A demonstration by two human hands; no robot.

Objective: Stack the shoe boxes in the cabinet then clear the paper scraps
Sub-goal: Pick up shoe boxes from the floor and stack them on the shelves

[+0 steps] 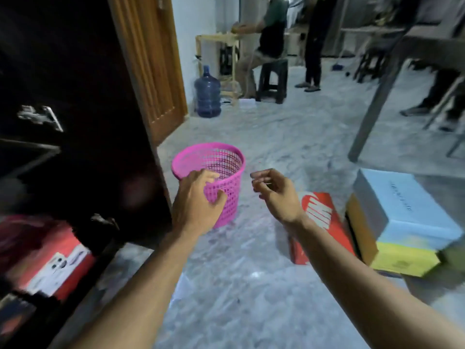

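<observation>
Left hand (198,197) out in front of the pink mesh basket (211,170), fingers curled loosely and spread a little, gripping nothing; touching the basket wall or just overlapping it — cannot tell. Right hand (274,192) raised just right of the basket, apart from it, fingers bent inward with thumb and forefinger pressed close together; a thin pale sliver at the fingertips, too small and blurred to name. Basket upright on the marbled grey floor (246,298), close beside the dark cabinet (83,122) on the left. Red shoe box with white logo (322,222) lying on the floor right of the basket, partly hidden behind the right wrist. Further right, light blue shoe box (402,207) sitting tilted on top of a yellow shoe box (402,258), both on the floor, near the red one. Inside the cabinet, low at left, red-and-white box (55,260), blurred. Small pale scrap (255,274) on the floor between the forearms, blurred. In the background, wooden door (153,61), blue water jug (207,94), dark stool (273,80), two people near a wooden rack (219,41), worktop leg (377,96) at right. Whole view motion-blurred.
</observation>
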